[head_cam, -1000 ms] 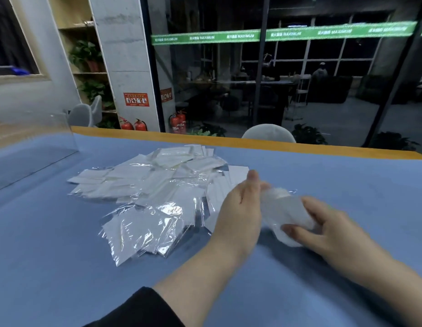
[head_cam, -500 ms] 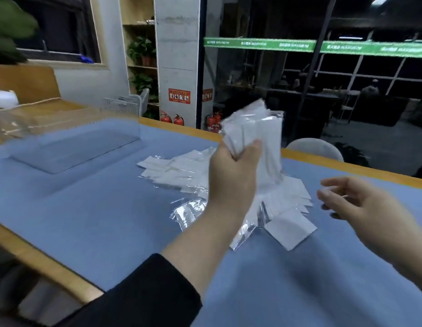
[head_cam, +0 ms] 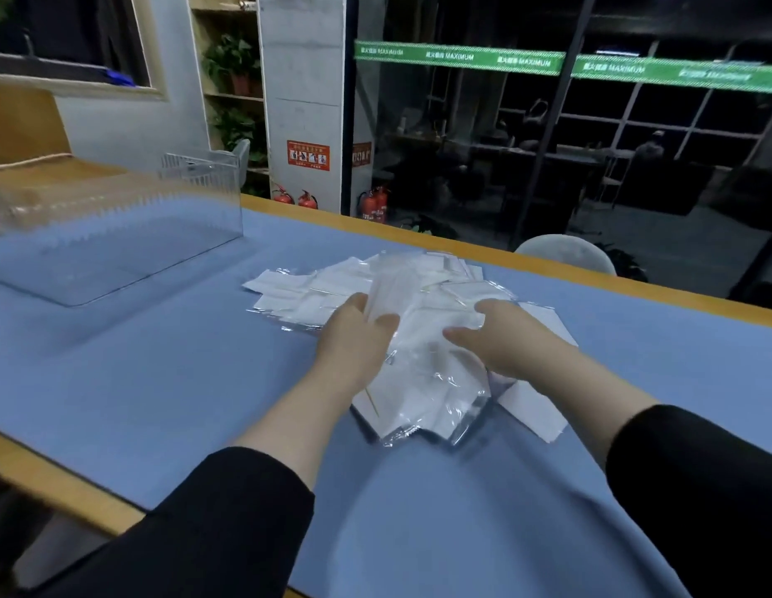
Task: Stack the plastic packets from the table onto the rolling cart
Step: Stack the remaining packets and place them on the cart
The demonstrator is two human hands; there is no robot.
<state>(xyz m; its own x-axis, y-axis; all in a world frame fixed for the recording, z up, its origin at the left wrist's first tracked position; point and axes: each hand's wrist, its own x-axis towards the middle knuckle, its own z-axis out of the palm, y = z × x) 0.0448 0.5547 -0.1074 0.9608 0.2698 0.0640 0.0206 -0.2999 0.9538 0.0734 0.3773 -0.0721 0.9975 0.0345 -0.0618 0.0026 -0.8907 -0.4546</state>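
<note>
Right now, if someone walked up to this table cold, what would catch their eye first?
Probably the heap of clear plastic packets with white inserts, mid-table on the blue table cover. The left hand grips a small bunch of them upright while the right hand rests on the heap. At far left stands a clear acrylic box.

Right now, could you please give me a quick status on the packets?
Left hand grips a packet bundle; right hand rests on the white plastic packet pile. Nothing blocking.
</note>
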